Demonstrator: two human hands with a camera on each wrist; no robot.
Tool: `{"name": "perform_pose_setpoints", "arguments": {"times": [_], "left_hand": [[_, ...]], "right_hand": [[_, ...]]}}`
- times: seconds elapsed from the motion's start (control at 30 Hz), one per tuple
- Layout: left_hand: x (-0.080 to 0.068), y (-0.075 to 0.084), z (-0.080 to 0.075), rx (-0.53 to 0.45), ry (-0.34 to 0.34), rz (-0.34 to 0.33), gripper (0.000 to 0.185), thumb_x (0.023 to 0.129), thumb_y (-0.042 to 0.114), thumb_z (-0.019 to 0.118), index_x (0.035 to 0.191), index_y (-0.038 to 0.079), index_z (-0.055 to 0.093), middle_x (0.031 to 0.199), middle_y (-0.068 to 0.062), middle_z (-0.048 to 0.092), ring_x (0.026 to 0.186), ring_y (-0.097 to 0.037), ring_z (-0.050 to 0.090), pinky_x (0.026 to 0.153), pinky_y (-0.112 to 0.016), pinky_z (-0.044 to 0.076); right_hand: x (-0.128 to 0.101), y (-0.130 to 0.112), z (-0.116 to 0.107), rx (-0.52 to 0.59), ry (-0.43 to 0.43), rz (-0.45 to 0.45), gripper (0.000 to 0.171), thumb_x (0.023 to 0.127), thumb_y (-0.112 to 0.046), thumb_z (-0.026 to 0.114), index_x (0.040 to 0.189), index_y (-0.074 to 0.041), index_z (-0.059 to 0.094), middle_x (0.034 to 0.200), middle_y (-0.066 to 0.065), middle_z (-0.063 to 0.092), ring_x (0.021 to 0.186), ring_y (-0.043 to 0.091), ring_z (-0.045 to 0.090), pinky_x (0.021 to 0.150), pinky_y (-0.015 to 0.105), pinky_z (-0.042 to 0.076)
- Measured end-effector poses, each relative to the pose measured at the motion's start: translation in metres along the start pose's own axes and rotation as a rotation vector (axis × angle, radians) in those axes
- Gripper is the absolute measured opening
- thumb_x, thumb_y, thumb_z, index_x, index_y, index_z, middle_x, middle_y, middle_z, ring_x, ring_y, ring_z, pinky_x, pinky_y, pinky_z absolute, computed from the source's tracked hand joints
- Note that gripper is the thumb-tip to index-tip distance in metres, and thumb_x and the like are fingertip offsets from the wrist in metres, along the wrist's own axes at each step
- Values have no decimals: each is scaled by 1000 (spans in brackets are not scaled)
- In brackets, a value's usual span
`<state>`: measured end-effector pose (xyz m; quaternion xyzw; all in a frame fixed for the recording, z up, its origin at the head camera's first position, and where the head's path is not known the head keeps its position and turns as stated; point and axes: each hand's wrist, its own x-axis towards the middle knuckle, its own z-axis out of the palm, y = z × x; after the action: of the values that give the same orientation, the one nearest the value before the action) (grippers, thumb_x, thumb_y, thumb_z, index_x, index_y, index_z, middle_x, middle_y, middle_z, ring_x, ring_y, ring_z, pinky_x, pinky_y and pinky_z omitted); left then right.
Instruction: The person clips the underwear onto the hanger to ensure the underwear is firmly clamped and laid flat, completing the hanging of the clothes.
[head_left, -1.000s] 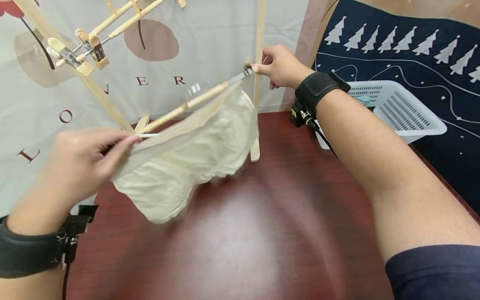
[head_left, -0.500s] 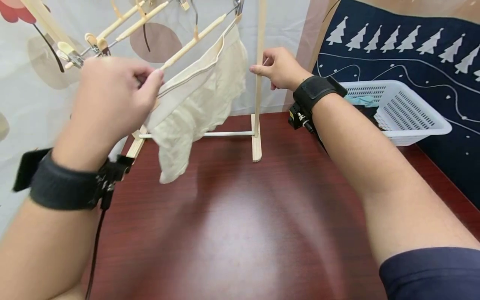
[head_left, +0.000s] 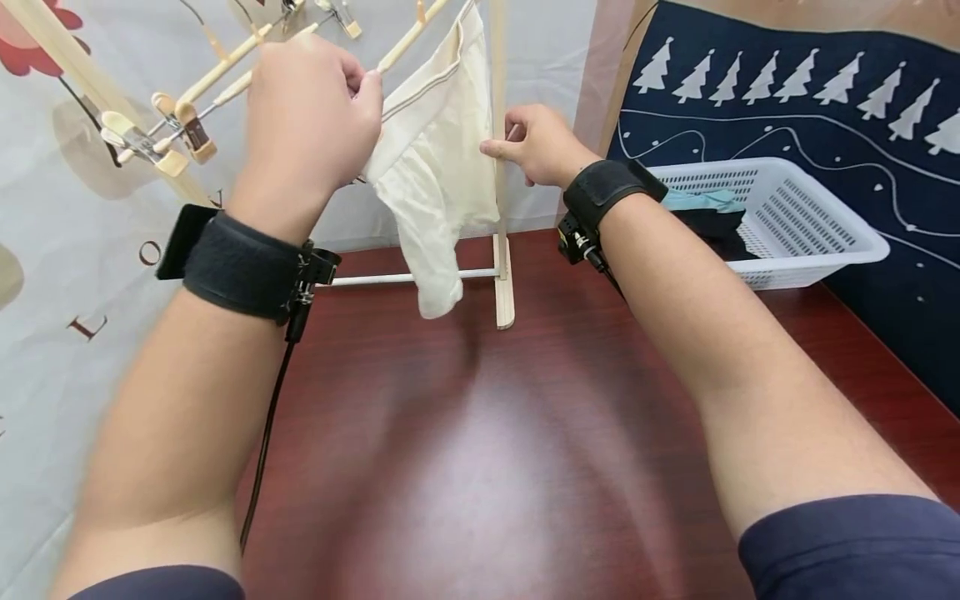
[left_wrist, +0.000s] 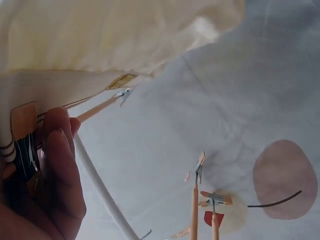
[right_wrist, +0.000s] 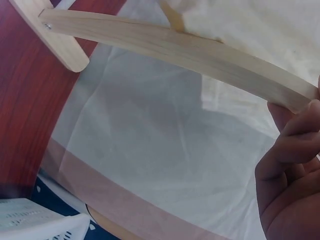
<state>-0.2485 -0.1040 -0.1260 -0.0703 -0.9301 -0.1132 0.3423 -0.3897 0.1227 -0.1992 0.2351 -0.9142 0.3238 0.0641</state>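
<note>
While pinching a brown wooden clip (left_wrist: 24, 121) with dark metal parts in the curled fingers of the left hand (head_left: 315, 117), grips a pale, straight-edged wooden post (right_wrist: 175, 49) between the thumb and fingers of the right hand (head_left: 543, 146). Has a cream cloth garment (head_left: 446, 158) with a broad waistband hanging between both hands, slanting up from the left hand along a slim, round wooden hanger (head_left: 411, 37) and drooping in a narrow fold in front of a thin white rod (head_left: 367, 281). Holds the clip right at one corner of the waistband; cannot tell about its bite on the cloth, nor about contact between garment and post. Wears black wrist straps (head_left: 243, 265) on both arms and short navy sleeves (head_left: 847, 533). Just beyond the left hand, has two more slim wooden hangers (head_left: 227, 63) with clips at the ends, before a pale wall cloth (head_left: 37, 375) printed with dark red letters. Past the right forearm, has a white slotted plastic basket (head_left: 832, 267) with light blue cloth (head_left: 705, 200) and black cloth (head_left: 712, 229) inside, standing on a dark red wooden table (head_left: 465, 467).
</note>
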Motion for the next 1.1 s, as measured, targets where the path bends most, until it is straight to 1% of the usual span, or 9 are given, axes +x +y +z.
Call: {"name": "perform_pose_setpoints", "arguments": {"times": [0.13, 0.23, 0.37, 0.53, 0.67, 0.73, 0.87, 0.97, 1.1], "left_hand": [[5, 6, 8, 40, -16, 3, 50, 104, 33, 38, 69, 6, 62, 61, -10, 53, 66, -30, 50, 52, -37, 31], [5, 9, 13, 34, -39, -17, 47, 103, 33, 40, 65, 9, 54, 60, -8, 50, 66, -31, 53, 54, -36, 33], [5, 15, 19, 39, -69, -45, 45, 103, 35, 39, 69, 10, 56, 66, -9, 56, 75, -35, 60, 59, -38, 38], [10, 27, 22, 63, -82, -28, 42, 103, 34, 39, 79, 9, 64, 82, -12, 65, 90, -41, 67, 73, -52, 51], [11, 34, 23, 62, -101, -37, 44, 103, 37, 39, 83, 9, 67, 83, -10, 65, 90, -38, 66, 76, -51, 52], [10, 34, 23, 61, -109, -44, 47, 104, 42, 37, 93, 12, 72, 89, -9, 68, 92, -38, 66, 77, -49, 50], [5, 25, 20, 36, -17, -1, 51, 104, 47, 34, 118, 15, 71, 115, -10, 69, 111, -36, 60, 91, -47, 46], [4, 11, 13, 18, 102, 8, 47, 103, 46, 38, 126, 16, 67, 129, -10, 60, 127, -32, 48, 106, -45, 34], [6, -16, 1, 44, 195, -52, 44, 101, 43, 42, 130, 17, 62, 134, -10, 53, 131, -31, 38, 107, -45, 22]], "right_hand": [[0, 0, 1, -10, 25, -18, 39, 96, -45, 62, 81, -12, 47, 64, -3, 43, 60, 16, 41, 60, 30, 34], [1, 0, 2, -13, 26, -27, 40, 97, -45, 62, 80, -12, 45, 62, -4, 39, 62, 17, 37, 61, 30, 31], [2, -1, 2, -17, 19, -37, 41, 97, -46, 61, 80, -12, 45, 60, -4, 36, 61, 18, 36, 61, 31, 31], [0, -3, 1, -32, 24, -26, 36, 98, -44, 61, 85, -13, 50, 78, 2, 51, 73, 18, 46, 67, 30, 36], [-1, -2, 1, -27, 26, -20, 33, 98, -42, 61, 87, -12, 52, 87, 6, 56, 79, 19, 49, 70, 30, 39], [-1, -1, 3, -20, 35, -27, 33, 98, -40, 61, 86, -11, 52, 87, 6, 56, 80, 20, 49, 70, 30, 39], [-1, 2, 5, -9, 40, -29, 32, 98, -40, 62, 87, -12, 53, 89, 6, 58, 81, 19, 51, 71, 30, 40], [-1, 3, 5, -1, 29, -24, 31, 98, -41, 62, 88, -13, 53, 89, 5, 58, 81, 19, 51, 71, 30, 40], [0, 5, 4, 4, 21, -28, 32, 99, -42, 60, 88, -13, 51, 84, 6, 56, 76, 19, 49, 67, 31, 40]]}}
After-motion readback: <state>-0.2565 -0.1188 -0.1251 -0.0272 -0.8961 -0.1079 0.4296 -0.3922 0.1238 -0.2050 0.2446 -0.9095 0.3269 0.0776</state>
